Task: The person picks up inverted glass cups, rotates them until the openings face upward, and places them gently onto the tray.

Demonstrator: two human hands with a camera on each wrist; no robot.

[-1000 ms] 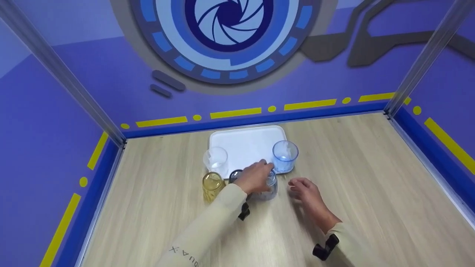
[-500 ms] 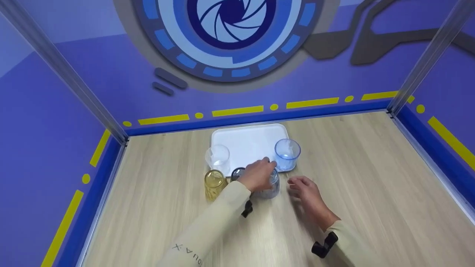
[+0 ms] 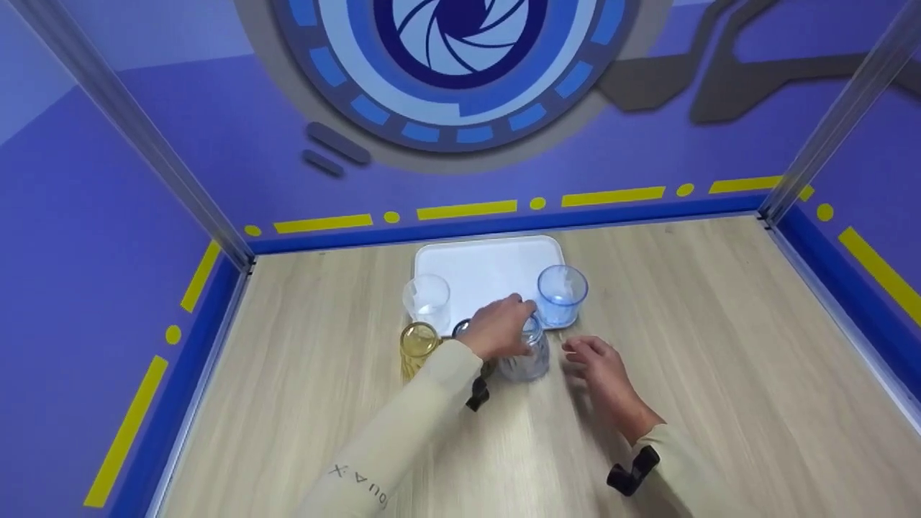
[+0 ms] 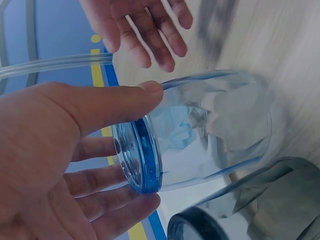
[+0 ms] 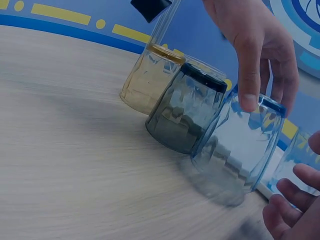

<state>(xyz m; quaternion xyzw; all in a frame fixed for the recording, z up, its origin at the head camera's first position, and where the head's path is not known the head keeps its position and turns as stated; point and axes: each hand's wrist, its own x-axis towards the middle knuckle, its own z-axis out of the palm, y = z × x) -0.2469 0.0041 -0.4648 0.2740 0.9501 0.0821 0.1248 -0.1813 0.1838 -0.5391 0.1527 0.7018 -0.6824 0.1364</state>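
The left hand [image 3: 496, 327] grips the rim of an upside-down pale blue glass [image 3: 527, 356], which stands tilted on the wooden tabletop [image 3: 719, 374] just in front of the white tray [image 3: 489, 266]. The right hand [image 3: 601, 370] hovers with relaxed fingers just right of that glass, holding nothing. Left of the gripped glass stand a dark grey glass [image 5: 187, 112] and a yellow glass [image 3: 417, 347], both inverted. A clear glass [image 3: 427, 301] and a blue glass [image 3: 561, 293] stand on the tray's near corners. Purple walls [image 3: 108, 237] with yellow dashes enclose the table.
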